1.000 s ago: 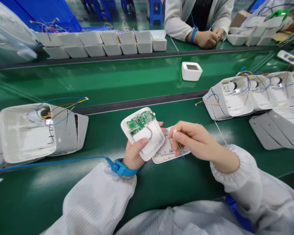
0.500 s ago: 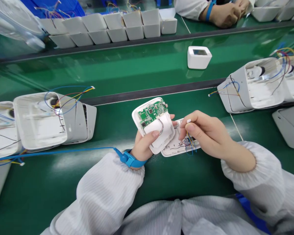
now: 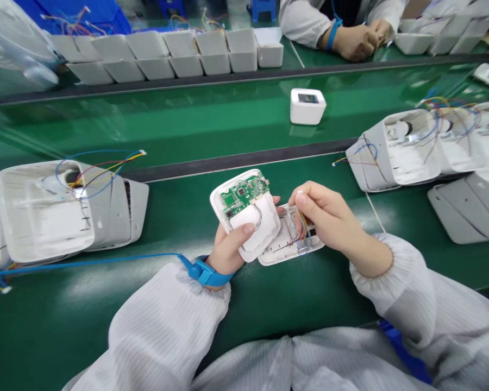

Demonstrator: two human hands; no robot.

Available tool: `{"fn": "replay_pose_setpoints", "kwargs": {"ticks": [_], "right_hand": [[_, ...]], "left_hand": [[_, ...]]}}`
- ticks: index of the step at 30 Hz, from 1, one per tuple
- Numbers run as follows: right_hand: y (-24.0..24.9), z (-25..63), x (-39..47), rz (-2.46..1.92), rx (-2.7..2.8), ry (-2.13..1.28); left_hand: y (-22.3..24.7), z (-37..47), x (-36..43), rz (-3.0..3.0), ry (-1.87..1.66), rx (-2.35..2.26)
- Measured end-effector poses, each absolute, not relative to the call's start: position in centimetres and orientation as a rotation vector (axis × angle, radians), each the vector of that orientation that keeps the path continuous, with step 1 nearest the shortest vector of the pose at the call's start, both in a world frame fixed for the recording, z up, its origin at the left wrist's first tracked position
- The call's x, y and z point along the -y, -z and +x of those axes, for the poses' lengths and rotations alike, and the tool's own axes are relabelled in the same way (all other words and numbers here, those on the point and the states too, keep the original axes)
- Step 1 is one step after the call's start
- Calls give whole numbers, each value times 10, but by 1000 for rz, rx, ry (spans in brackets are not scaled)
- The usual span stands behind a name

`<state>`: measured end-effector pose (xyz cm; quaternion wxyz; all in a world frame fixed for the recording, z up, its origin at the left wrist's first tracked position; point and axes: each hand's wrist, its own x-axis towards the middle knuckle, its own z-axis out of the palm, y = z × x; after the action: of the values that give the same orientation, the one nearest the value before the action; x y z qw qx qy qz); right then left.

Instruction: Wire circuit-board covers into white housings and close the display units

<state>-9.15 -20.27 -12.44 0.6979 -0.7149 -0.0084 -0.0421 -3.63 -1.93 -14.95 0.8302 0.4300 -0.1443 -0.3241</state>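
My left hand grips a white plastic housing, thumb on its face. A green circuit board is set in the upper part of that housing, with thin dark wires running to its white lower part. Between the thumb and fingertips of my right hand is a small white wire connector, close to the board's right end. Coloured wires hang down from it toward a second white shell, which lies partly under the housing. Its left edge is hidden.
White-grey casings with loose wires stand at left and at right. A small white box with a dark screen sits beyond the dark ledge. Across the bench are a co-worker's hands. A blue cord runs to my left wrist.
My right hand has brought the connector a little nearer to the circuit board. The view has shifted slightly, so the surroundings appear farther left. Both holds stay the same.
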Motion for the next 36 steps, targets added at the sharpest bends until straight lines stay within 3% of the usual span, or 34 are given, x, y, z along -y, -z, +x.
{"fn": "replay_pose_setpoints", "kwargs": {"ticks": [6,13,17,22,27,36], "right_hand": [[125,-89,201,-1527,106,126],[109,-107,191,-1858,430,185],[114,-111,186,-1712,626,80],[116,-102,190,-1610,381,164],[117,-98,190,-1169,287,-31],[115,-103,197,-1207,520,-373]], "left_hand": [[149,-39,18,1008,674,139],[143,-38,20,1080,643,116],[139,-39,19,1117,694,149],[157,-32,11,1134,640,112],[170,-32,6,1181,561,136],[142,-52,19,1153,661,212]]}}
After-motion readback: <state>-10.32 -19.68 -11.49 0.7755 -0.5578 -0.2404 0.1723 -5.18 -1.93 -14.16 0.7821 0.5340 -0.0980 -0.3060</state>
